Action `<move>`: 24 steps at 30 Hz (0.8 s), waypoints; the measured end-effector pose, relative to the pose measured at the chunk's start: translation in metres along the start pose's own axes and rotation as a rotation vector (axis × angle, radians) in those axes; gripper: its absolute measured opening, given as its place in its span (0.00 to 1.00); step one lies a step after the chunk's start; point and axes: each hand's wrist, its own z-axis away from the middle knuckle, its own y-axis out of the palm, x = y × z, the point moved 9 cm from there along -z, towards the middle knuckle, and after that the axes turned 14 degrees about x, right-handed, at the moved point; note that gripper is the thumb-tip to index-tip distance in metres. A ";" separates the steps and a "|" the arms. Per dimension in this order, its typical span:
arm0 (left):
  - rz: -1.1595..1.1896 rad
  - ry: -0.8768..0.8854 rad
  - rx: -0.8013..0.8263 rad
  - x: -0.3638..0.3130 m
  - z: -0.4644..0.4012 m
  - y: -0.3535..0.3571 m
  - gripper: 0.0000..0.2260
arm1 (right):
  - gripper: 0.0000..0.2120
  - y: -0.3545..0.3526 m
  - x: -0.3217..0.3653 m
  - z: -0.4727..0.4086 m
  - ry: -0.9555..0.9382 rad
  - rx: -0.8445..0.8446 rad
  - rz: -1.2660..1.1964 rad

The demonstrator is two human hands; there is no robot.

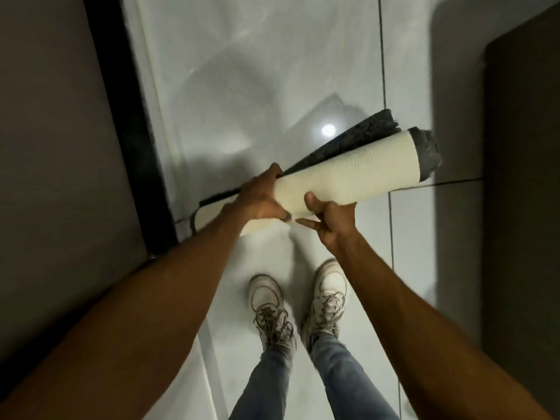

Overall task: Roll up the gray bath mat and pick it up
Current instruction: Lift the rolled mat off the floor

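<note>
Left hand (257, 198) wrapped over rolled bath mat (357, 174), fingers closed around it. Right hand (330, 216) grips roll from beneath, thumb on cream backing. Mat held in air above tiled floor (257, 71), gray pile showing at far end, loose flap possibly trailing. White sneakers (269, 310) below mat.

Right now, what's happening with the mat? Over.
Left hand and right hand both gripping rolled bath mat. Mat off the tile floor, outer flap loose. Nothing blocking.
</note>
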 end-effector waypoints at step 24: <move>0.546 0.394 -0.849 -0.217 0.139 -0.678 0.48 | 0.34 0.571 0.578 -0.039 -0.701 0.474 1.049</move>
